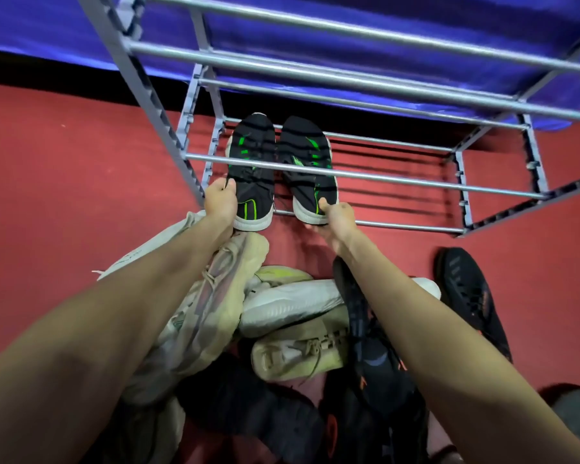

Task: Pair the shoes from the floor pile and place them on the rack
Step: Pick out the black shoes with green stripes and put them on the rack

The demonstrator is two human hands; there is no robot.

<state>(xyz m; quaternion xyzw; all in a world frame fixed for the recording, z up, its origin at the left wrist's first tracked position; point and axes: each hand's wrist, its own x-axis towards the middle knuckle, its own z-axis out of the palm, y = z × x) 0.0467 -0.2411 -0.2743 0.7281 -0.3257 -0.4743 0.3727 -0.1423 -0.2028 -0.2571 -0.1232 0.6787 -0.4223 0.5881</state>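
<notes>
Beyond the floor pile (282,329), left hand (220,200) and right hand (337,217) are each gripping one black-green shoe's heel (252,155) (307,162) on the rack's (416,226) bottom tier; no legible branding.

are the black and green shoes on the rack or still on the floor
On the rack: both black-green shoes rest sole-down across the lowest bars of the rack, toes away, each heel held by the left hand and right hand.

Dim overhead light, wide-angle edge distortion

My left hand (219,199) and right hand (335,216) grip the heels of two black-and-green sneakers (253,169) side by side on the rack's (365,177) bottom rails.
</notes>
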